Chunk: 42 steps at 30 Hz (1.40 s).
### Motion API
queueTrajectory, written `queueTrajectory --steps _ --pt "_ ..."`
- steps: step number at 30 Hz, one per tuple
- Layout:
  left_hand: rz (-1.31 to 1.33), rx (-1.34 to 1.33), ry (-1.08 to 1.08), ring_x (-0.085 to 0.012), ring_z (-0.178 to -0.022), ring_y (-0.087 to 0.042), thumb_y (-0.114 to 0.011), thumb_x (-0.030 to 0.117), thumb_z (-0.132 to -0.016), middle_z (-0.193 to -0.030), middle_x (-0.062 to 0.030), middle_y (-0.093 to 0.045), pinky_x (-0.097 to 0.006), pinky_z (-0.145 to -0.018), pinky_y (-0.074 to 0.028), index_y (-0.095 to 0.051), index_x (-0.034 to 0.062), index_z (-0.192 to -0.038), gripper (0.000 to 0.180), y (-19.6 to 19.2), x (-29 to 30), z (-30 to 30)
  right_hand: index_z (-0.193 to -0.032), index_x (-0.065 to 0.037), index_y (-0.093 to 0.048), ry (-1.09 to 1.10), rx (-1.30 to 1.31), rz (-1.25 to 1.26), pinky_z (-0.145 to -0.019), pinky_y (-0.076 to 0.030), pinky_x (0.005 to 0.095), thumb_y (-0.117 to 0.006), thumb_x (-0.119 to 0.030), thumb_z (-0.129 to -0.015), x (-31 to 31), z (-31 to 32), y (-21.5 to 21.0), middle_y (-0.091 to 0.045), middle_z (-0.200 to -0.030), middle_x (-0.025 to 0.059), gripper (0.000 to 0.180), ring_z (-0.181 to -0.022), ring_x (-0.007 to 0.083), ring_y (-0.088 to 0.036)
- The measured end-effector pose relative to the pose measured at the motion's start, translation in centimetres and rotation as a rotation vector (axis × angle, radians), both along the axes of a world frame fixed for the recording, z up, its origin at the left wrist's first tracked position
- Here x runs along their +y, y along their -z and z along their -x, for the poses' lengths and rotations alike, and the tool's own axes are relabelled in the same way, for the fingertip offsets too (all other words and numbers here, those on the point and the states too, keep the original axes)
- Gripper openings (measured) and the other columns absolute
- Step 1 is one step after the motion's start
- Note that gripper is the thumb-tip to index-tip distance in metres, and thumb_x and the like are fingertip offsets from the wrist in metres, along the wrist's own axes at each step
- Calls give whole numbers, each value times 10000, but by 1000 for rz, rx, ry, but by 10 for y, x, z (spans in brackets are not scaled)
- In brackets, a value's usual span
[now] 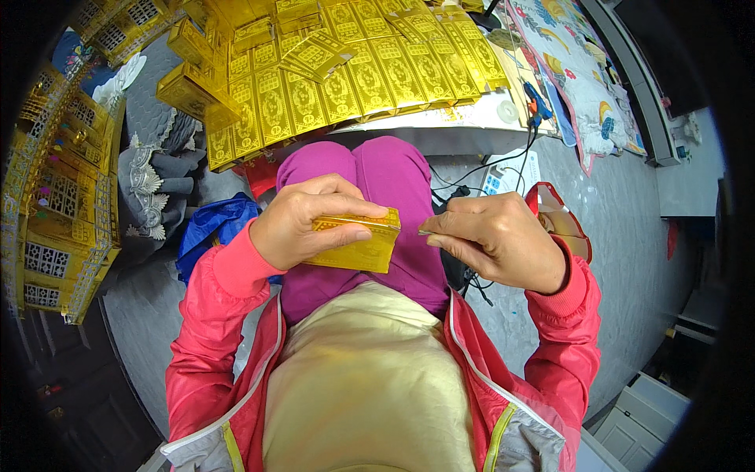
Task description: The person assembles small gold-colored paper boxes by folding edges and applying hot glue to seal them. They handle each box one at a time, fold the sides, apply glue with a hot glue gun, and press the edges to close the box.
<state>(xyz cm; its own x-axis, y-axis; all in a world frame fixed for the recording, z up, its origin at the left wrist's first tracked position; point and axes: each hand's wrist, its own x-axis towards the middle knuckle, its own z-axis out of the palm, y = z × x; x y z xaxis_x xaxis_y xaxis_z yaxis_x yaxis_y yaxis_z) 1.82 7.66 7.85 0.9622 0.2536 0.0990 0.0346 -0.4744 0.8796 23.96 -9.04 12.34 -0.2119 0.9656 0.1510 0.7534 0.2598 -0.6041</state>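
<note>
Over the lap, the left hand [303,224] grips a half-folded gold box [358,242]; the right hand [499,240], just beside, pinches something thin. Closing the box's end likely calls for steady fingers.

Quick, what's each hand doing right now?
Left hand: closed around a folded gold paper box.
Right hand: fingers pinched shut beside the box's end; whatever they pinch is too small to identify.

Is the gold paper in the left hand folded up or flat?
Folded up: the gold paper in the left hand forms a small box with sides.
</note>
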Motion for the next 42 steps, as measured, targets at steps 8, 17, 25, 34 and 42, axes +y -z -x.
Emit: queueTrajectory --steps 8,17,25,34,42 --pt "-228 -117 -11 -249 -950 -622 -755 94 -794 -1018 -108 -651 -326 -833 -494 -732 94 -1111 317 3 -1 -4 -972 -18 -709 16 -26 -47 -528 -465 374 -718 -58 -804 0 1 3 -580 -675 114 173 -582 272 -587" --pt "-285 -132 -38 -265 -931 -625 -744 86 -798 -1011 -111 -649 -339 -822 -499 -731 102 -1106 308 1 -4 -5 -982 -26 -707 35 -99 -70 -512 -458 371 -712 -47 -794 -1 7 2 -550 -654 103 189 -562 258 -574" --pt "-295 -138 -32 -260 -931 -629 -732 79 -807 -1008 -111 -648 -335 -821 -504 -731 98 -1102 296 1 -6 -6 -979 -20 -707 74 3 -53 -524 -464 365 -700 -41 -807 1 11 6 -572 -669 107 173 -570 265 -581" --pt "-218 -106 -24 -247 -936 -628 -725 85 -824 -1016 -113 -650 -323 -829 -499 -730 93 -1115 291 2 -4 -5 -916 -60 -673 60 -71 -49 -510 -467 399 -676 -143 -832 0 7 0 -578 -690 92 118 -605 289 -601" --pt "-223 -92 -28 -239 -929 -631 -725 96 -833 -1009 -109 -653 -313 -813 -501 -729 85 -1106 273 2 -4 -7 -895 -56 -681 69 -17 -78 -523 -469 405 -675 -141 -832 2 7 4 -595 -708 97 106 -632 300 -612"
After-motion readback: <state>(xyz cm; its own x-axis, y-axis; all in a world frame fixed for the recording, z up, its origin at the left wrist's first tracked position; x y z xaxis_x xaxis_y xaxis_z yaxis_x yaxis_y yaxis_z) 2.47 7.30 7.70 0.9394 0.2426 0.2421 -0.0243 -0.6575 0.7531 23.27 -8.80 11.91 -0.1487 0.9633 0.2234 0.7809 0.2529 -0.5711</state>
